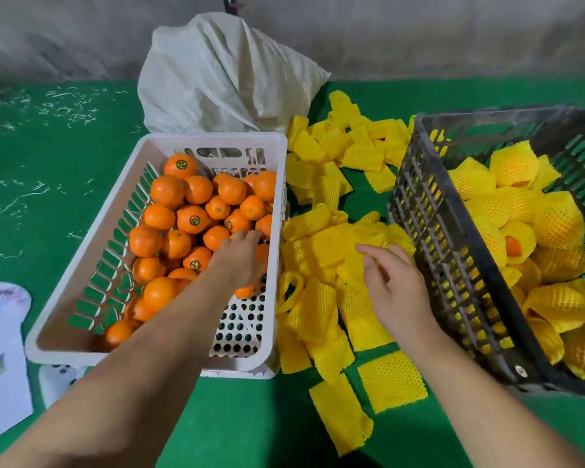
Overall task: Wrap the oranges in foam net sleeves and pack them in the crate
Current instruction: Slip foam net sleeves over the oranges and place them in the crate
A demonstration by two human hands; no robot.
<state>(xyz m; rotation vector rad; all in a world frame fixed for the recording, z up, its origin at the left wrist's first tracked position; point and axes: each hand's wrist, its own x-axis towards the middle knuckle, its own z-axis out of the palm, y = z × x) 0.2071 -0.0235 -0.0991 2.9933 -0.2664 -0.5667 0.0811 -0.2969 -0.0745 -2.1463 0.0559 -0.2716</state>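
Left hand (242, 256) reaches into the white basket (213, 140), centre-left of frame, fingers spread and laid over the oranges (183, 214) near the basket's right wall. Can't tell if it actually grips one; the fruit under the palm is hidden. Loose bare oranges fill most of the basket, several with round stickers on top.

Right hand (390, 282) sits over the sleeves (321, 251) in frame centre, fingers loosely curled, thumb and forefinger tips down at the foam. Looks like touching or starting a pinch on one sleeve, can't tell which. Nothing lifted.

Sleeves: yellow foam net pieces, scattered flat in a strip on the green worktop (48, 204) between the basket and the crate (429, 224), running from upper centre down to lower centre. Two lie apart from the pile at the bottom.

The crate is dark, slatted, at the right of frame, tilted toward the camera. Wrapped oranges (520, 211) are piled inside, orange skin showing through open sleeve ends on a couple.

A white sack (223, 79) stands behind the basket, upper centre. White paper item (0, 359) at lower left edge, blurred. Pale fibre scraps (68, 103) litter the worktop at upper left.
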